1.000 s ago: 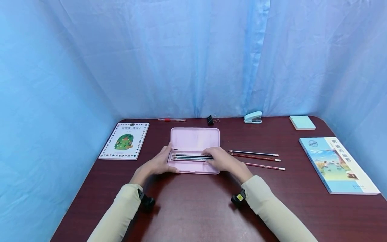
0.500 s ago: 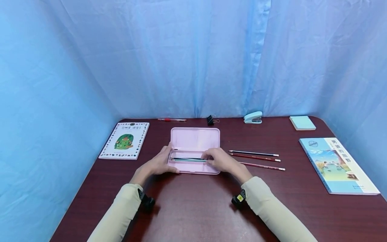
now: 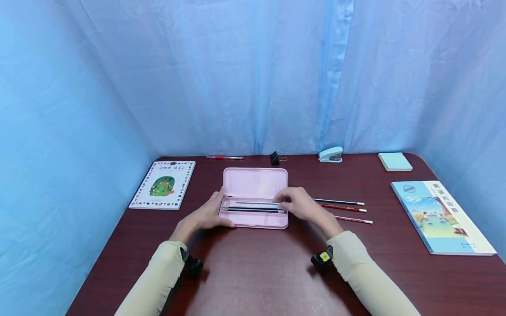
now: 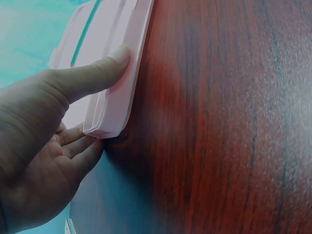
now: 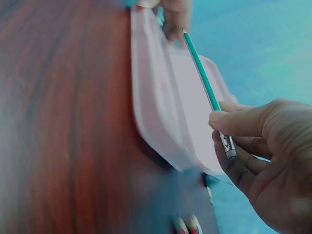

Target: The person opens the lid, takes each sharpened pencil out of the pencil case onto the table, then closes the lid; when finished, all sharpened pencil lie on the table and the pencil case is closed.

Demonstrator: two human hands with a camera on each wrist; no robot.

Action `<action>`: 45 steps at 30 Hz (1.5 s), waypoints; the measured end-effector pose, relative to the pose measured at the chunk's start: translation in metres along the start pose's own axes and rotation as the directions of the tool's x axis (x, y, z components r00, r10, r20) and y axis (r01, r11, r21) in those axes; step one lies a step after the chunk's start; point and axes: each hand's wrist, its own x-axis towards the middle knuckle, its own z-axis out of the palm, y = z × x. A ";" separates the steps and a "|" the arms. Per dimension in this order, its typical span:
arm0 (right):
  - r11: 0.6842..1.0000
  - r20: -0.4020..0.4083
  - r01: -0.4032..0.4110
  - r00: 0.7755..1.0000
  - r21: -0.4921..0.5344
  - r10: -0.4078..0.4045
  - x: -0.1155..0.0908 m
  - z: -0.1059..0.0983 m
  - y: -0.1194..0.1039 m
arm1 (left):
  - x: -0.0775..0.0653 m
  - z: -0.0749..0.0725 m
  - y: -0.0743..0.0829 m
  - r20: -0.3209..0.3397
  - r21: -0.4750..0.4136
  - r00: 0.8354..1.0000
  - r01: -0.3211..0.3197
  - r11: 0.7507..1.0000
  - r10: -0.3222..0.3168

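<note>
The left hand (image 3: 205, 214) grips the pink case (image 3: 254, 182) between both; the right hand (image 3: 302, 204) pinches a green pencil (image 5: 202, 76) over it; held near its blunt end, it could swivel askew.

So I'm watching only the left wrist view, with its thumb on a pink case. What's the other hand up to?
Observer: The right hand is pinching a pencil near its end.

Visitor: Anything lying to the right of the case?

Observer: Yes, three more pencils, partly hidden behind that hand in the head view.

Visitor: And beyond the case?

Observer: A black binder clip lies there, near the far edge of the table.
</note>
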 end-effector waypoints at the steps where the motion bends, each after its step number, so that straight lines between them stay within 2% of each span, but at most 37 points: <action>1: 1.000 -0.014 -0.005 1.000 -0.001 0.005 -0.003 -0.005 0.002 | 0.000 0.000 0.000 0.001 -0.003 1.000 0.003 1.000 -0.003; 7: 0.999 -0.069 -0.054 0.996 -0.004 0.053 -0.032 -0.037 0.019 | -0.001 0.000 0.001 -0.002 -0.003 1.000 -0.008 1.000 0.008; 16: 0.973 -0.089 -0.218 0.974 -0.081 0.210 -0.108 -0.078 0.060 | -0.003 0.001 0.001 -0.005 -0.011 1.000 -0.009 1.000 0.009; 21: 0.950 -0.089 -0.287 0.957 -0.124 0.278 -0.146 -0.089 0.076 | -0.003 0.000 0.002 -0.001 -0.011 1.000 0.005 1.000 -0.005; 25: 0.935 -0.067 -0.330 0.944 -0.131 0.324 -0.165 -0.089 0.082 | -0.003 -0.001 0.003 0.001 -0.014 1.000 0.010 1.000 -0.010; 28: 0.934 -0.069 -0.330 0.944 -0.138 0.323 -0.173 -0.084 0.085 | -0.003 -0.001 0.003 0.003 -0.018 1.000 0.009 1.000 -0.009; 32: 0.950 -0.125 -0.257 0.963 -0.179 0.237 -0.174 -0.077 0.086 | -0.004 -0.001 0.002 0.008 -0.027 1.000 0.019 0.999 -0.019; 36: 0.956 -0.170 -0.202 0.971 -0.214 0.168 -0.173 -0.074 0.084 | -0.004 0.000 0.002 0.013 -0.027 1.000 0.023 0.999 -0.022; 45: 0.951 -0.183 -0.194 0.971 -0.243 0.152 -0.171 -0.073 0.081 | -0.003 0.000 0.002 0.010 -0.021 1.000 0.026 0.999 -0.025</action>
